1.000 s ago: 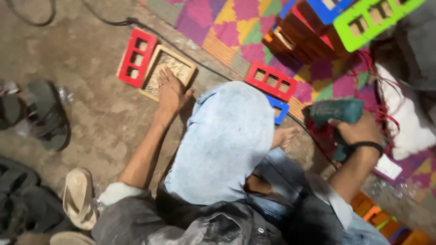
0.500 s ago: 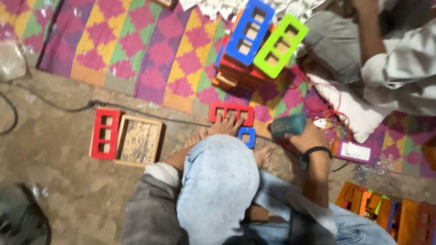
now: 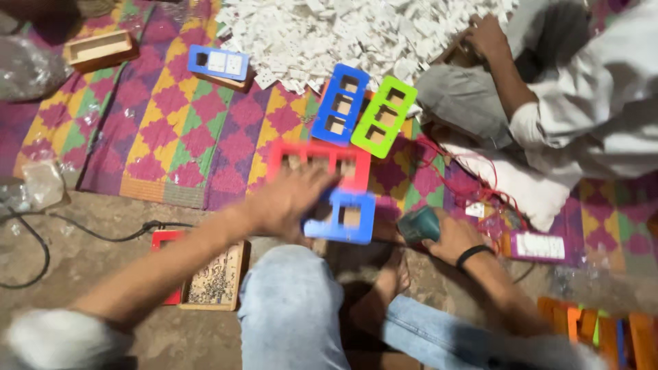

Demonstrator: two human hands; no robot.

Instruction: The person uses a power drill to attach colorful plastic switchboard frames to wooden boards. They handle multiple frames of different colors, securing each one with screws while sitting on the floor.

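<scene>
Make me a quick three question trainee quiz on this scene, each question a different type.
1. True or false: the right hand holds a teal power tool.
2. The left hand reaches over which frame? A) green B) red C) yellow
3. Fill in: the green frame lies beside a ____ frame.

Key
1. True.
2. B, the red frame; a small blue frame lies just below it.
3. Blue, the tall blue frame.

Patterned mat point(image 3: 205, 130) under coloured frames point(image 3: 340, 103), white chips point(image 3: 329, 34)
</scene>
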